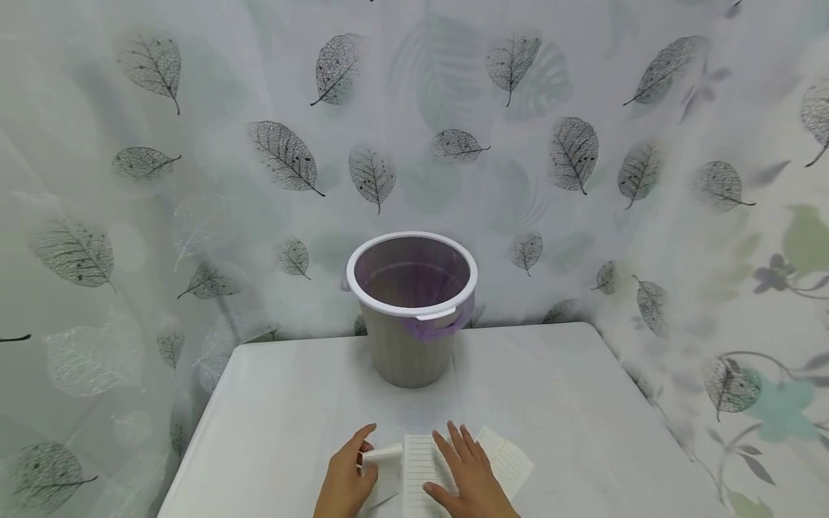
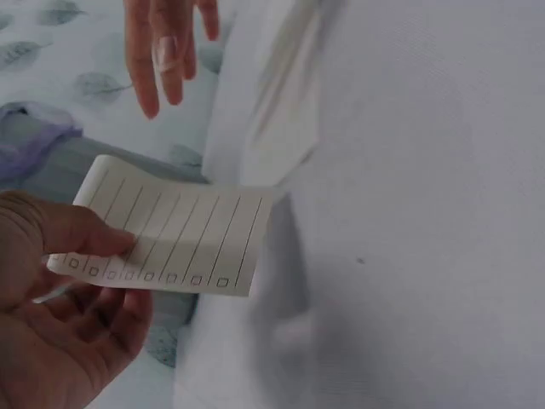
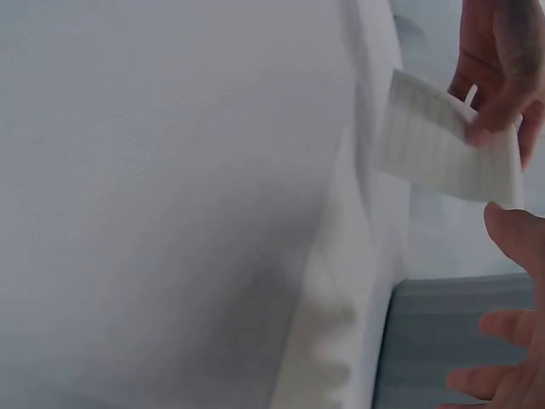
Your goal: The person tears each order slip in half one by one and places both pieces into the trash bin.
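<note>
My left hand (image 1: pixel 346 475) pinches a small cream lined checklist sheet (image 2: pixel 183 226) between thumb and fingers, with a row of little boxes along one edge. The sheet bends upward at the gripped end. In the head view, a lined paper (image 1: pixel 419 467) shows between the hands. My right hand (image 1: pixel 471 471) is spread out with its fingers straight, over the right part of that paper and close to another printed sheet (image 1: pixel 508 460). From the right wrist, its thumb (image 3: pixel 515 234) appears near the pinched sheet's edge, and a pale paper (image 3: pixel 332 273) lies on the table.
A grey waste bin (image 1: pixel 411 352) with a white rim and a purple bag liner stands at the table's far edge. The white-covered table (image 1: pixel 583 432) extends to both sides. A leaf-patterned curtain (image 1: pixel 414 180) hangs behind and around it.
</note>
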Demonstrator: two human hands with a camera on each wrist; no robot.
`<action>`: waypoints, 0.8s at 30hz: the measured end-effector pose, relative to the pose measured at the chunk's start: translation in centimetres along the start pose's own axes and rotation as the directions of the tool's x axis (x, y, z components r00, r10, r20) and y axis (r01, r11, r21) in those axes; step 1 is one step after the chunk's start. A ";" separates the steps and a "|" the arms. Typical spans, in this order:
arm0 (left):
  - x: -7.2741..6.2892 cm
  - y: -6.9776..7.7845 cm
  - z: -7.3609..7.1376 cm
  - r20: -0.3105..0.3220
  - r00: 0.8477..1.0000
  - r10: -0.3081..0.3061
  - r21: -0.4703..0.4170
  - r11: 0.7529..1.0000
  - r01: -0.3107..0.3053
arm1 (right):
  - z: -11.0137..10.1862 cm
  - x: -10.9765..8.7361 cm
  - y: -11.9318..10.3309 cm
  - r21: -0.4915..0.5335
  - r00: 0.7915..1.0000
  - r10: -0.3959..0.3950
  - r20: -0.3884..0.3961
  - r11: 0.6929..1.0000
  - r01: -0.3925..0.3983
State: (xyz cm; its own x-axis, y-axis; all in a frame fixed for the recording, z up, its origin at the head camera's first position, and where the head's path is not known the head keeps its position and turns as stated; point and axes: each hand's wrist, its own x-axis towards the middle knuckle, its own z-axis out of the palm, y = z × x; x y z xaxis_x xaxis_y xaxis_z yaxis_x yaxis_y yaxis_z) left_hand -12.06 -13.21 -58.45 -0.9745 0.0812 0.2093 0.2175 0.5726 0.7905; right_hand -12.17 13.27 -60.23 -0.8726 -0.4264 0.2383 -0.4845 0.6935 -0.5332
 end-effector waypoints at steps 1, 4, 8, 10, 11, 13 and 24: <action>0.1 0.6 -0.4 0.013 1.000 -0.018 -0.080 0.997 0.019 | -0.2 0.2 -0.4 0.029 1.000 -0.002 0.000 1.000 0.002; 0.5 2.5 -1.4 0.062 0.996 -0.064 -0.337 0.938 0.081 | -1.1 1.0 -1.8 0.118 1.000 -0.014 -0.011 0.993 0.015; 0.9 4.6 -2.2 0.076 0.994 -0.084 -0.583 0.805 0.113 | -2.6 2.5 -3.8 0.287 0.991 -0.080 -0.103 0.952 0.107; 1.1 5.4 -2.3 0.060 0.995 -0.085 -0.640 0.761 0.104 | -3.3 3.3 -4.5 0.382 0.982 -0.095 -0.162 0.912 0.151; 1.2 5.8 -2.3 0.053 0.995 -0.087 -0.661 0.743 0.100 | -3.7 3.7 -4.7 0.428 0.978 -0.093 -0.184 0.888 0.165; 1.4 6.2 -2.3 0.051 0.995 -0.090 -0.692 0.715 0.100 | -4.4 4.3 -5.1 0.493 0.975 -0.075 -0.207 0.853 0.171; 1.8 7.3 -2.5 -0.030 0.997 0.065 -0.322 0.944 -0.071 | -6.8 5.5 -4.7 0.548 0.956 -0.204 -0.212 0.785 0.289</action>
State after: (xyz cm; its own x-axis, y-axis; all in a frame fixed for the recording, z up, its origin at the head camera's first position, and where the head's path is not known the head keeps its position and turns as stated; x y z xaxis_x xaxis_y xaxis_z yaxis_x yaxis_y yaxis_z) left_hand -12.14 -10.94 -50.89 -0.9562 0.0935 0.2775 0.2926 0.2719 0.9168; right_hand -15.08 11.63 -50.89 -0.7481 -0.4261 0.5088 -0.5986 0.1024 -0.7944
